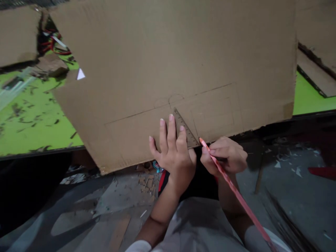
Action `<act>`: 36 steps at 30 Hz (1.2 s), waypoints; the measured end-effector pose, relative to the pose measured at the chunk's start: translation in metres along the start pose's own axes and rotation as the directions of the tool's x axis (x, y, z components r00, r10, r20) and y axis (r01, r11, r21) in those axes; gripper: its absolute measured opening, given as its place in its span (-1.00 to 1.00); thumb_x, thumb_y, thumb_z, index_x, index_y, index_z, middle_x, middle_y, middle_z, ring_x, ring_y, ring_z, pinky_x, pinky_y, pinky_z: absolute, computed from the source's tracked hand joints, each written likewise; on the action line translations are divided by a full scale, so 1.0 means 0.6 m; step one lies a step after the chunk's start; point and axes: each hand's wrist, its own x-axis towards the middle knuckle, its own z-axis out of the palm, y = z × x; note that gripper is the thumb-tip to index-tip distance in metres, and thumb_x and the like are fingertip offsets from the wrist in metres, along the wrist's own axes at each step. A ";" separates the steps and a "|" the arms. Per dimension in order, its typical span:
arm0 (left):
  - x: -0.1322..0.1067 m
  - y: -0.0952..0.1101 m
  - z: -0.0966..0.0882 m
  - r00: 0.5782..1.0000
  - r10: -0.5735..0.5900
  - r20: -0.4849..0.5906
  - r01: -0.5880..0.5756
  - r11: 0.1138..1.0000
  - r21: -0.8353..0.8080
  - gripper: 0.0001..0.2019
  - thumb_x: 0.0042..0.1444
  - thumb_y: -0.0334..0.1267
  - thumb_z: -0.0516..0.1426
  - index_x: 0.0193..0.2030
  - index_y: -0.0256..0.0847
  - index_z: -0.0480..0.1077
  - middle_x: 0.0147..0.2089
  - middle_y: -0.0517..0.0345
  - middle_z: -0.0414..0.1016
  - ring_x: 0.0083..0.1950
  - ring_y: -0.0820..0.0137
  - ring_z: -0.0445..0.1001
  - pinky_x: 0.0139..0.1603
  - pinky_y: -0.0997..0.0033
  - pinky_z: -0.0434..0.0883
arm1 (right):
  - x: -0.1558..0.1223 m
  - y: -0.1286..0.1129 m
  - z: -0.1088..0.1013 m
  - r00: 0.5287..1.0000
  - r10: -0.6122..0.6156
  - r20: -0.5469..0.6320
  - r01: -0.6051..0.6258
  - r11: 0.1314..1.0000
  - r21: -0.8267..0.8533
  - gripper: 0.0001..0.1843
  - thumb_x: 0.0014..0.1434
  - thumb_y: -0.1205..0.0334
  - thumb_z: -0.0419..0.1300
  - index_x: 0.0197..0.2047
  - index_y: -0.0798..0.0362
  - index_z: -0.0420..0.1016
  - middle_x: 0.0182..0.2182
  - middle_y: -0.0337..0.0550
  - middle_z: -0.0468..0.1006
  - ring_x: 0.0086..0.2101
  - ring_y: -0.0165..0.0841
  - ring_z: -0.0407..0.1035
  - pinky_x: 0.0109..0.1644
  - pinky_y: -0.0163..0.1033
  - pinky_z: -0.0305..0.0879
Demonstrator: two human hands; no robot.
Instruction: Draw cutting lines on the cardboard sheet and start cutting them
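My left hand point(175, 150) lies flat with its fingers spread, pressing on a transparent triangular set square point(189, 132) near the lower edge of a large brown cardboard sheet point(189, 45). Just right of it, my right hand point(226, 154) pinches a long pink pencil point(229, 178). The pencil's orange end rests close to the set square's lower right corner, at the cardboard edge. Dark drawn lines point(214, 89) cross the sheet: a long slanting line, small arcs and faint box outlines above and right of my hands.
The cardboard overlaps a green tabletop point(39, 115) strewn with brown scraps. Red and black wires point(54, 43) lie at the far left. More cardboard point(319, 66) rests at the right. Scraps litter the grey floor point(286, 189), and a person's dark-clothed leg point(31, 189) is at left.
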 end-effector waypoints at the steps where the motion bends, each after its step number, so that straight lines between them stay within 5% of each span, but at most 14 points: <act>1: 0.000 0.000 0.000 1.000 0.006 0.004 -0.006 1.000 -0.005 -0.65 0.12 -0.43 0.00 0.04 -0.10 0.29 0.31 0.00 0.26 0.38 0.22 0.14 0.33 -0.09 -0.06 | 0.000 0.001 0.000 1.000 -0.007 -0.015 0.007 1.000 -0.015 -0.75 -0.05 0.47 0.22 -0.46 -0.04 0.23 -0.68 -0.43 0.42 -0.70 -0.51 0.27 -0.59 -0.34 0.23; 36: 0.004 0.001 -0.005 0.999 0.038 0.014 -0.039 0.994 0.101 -0.74 0.11 -0.39 0.00 -0.06 -0.15 0.31 0.23 -0.11 0.36 0.34 0.23 0.20 0.31 0.03 0.01 | -0.005 0.013 0.009 0.992 -0.115 -0.050 0.112 0.992 -0.060 -0.72 -0.08 0.50 0.28 -0.51 0.00 0.26 -0.67 -0.42 0.41 -0.69 -0.52 0.26 -0.63 -0.34 0.22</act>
